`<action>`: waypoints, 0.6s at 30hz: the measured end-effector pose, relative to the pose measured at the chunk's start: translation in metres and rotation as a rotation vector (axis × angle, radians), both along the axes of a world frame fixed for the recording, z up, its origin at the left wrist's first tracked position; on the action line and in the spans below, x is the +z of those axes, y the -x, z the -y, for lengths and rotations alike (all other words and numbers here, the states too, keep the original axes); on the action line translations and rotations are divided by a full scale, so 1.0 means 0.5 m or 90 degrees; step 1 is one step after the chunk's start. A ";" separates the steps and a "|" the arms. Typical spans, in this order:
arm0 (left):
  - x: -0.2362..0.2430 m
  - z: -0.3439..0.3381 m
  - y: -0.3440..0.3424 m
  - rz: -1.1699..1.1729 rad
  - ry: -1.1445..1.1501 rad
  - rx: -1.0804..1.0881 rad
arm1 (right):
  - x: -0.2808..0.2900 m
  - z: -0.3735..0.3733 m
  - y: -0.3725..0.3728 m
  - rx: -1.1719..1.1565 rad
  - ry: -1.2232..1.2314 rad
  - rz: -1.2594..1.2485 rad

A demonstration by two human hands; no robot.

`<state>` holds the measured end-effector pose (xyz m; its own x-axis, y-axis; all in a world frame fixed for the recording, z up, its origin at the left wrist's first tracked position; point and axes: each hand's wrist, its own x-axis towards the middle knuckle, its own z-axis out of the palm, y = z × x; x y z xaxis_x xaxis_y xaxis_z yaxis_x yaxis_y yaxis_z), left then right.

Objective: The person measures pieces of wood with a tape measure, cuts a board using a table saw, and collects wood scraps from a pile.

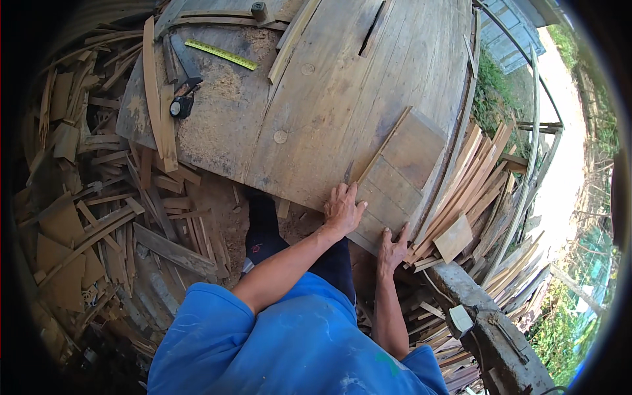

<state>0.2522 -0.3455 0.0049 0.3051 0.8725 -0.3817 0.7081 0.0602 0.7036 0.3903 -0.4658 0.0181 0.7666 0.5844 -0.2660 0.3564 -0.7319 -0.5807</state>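
A flat wooden panel [411, 148] with lines across its face lies on the right part of the worktable [316, 125]. Along its left edge runs a thin wooden strip [384, 143]. At the near end of this strip rests my left hand [343, 209], fingers spread and slightly bent, touching the strip and the panel's near left corner. My right hand [392, 251] is at the near edge of the panel, to the right. Its thumb and forefinger point forward, apart; the other fingers are partly hidden.
A yellow ruler [220, 54], a dark-handled tool [185, 66] and a round black-cased object [180, 106] lie at the table's far left. Wood offcuts [105, 230] heap up on the left. Stacked wooden strips [471, 178] and a concrete beam [480, 316] stand on the right.
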 end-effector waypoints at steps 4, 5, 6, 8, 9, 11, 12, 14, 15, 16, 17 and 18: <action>0.006 -0.008 0.007 0.004 -0.011 -0.021 | -0.003 0.002 0.005 -0.024 -0.024 -0.030; 0.008 -0.009 0.007 -0.004 -0.002 -0.022 | -0.001 0.002 0.006 -0.034 -0.032 -0.041; 0.011 -0.011 0.008 -0.012 0.007 -0.024 | 0.001 0.001 0.007 -0.030 -0.023 -0.036; 0.014 -0.013 0.007 -0.027 0.018 -0.022 | 0.006 -0.004 0.007 -0.027 -0.005 -0.026; 0.015 -0.012 0.005 -0.035 0.019 -0.019 | 0.012 -0.005 0.007 -0.014 0.006 -0.014; 0.017 -0.010 0.002 -0.051 0.024 -0.017 | 0.021 -0.006 0.004 0.000 0.030 0.012; 0.017 -0.009 -0.004 -0.051 0.027 -0.019 | 0.022 -0.006 -0.002 0.000 0.017 -0.003; 0.013 -0.007 -0.003 -0.047 0.041 -0.022 | 0.021 -0.006 -0.005 -0.008 -0.006 -0.020; 0.007 -0.011 0.001 -0.040 0.051 -0.023 | 0.028 -0.011 -0.009 -0.015 0.003 -0.039; 0.009 -0.014 0.000 -0.054 0.047 -0.025 | 0.032 -0.017 -0.010 -0.024 0.008 -0.062; 0.015 -0.017 0.003 -0.051 0.043 -0.028 | 0.033 -0.017 -0.009 -0.027 0.003 -0.062; 0.016 -0.019 0.004 -0.052 0.049 -0.039 | 0.030 -0.017 -0.011 -0.026 -0.005 -0.066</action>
<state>0.2501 -0.3358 0.0130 0.3212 0.8208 -0.4723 0.7672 0.0669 0.6380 0.3958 -0.4573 0.0330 0.7580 0.5559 -0.3412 0.2644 -0.7401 -0.6183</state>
